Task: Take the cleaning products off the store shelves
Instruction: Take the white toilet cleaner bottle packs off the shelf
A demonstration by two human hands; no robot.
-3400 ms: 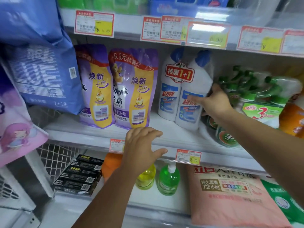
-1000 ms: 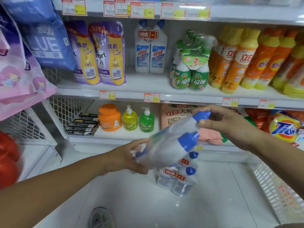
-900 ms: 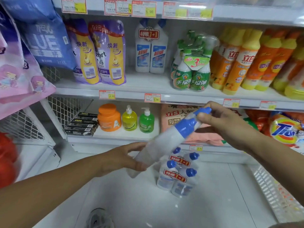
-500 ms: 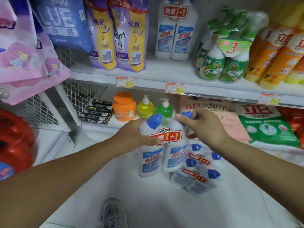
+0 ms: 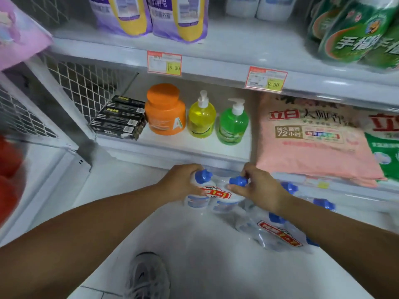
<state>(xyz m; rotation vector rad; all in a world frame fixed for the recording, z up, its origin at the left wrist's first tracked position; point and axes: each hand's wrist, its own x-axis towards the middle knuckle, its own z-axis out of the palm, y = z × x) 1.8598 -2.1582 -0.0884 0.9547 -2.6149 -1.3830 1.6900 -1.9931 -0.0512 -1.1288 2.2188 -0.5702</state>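
Your twin bottle pack (image 5: 212,196) sits almost on the floor (image 5: 190,244), left hand (image 5: 183,182) wrapped round one neck, right hand (image 5: 260,189) pinching the other blue cap (more packs (image 5: 278,236) lie at four o'clock), so I'd judge you next release and reach the twelve o'clock shelves (image 5: 216,67).

Single head-worn camera, tipped steeply down and forward: lower shelf (image 5: 194,147) just beyond the left grip (image 5: 183,182) and right grip (image 5: 261,189), floor (image 5: 205,244) and shoe (image 5: 146,275) nearer, all close.
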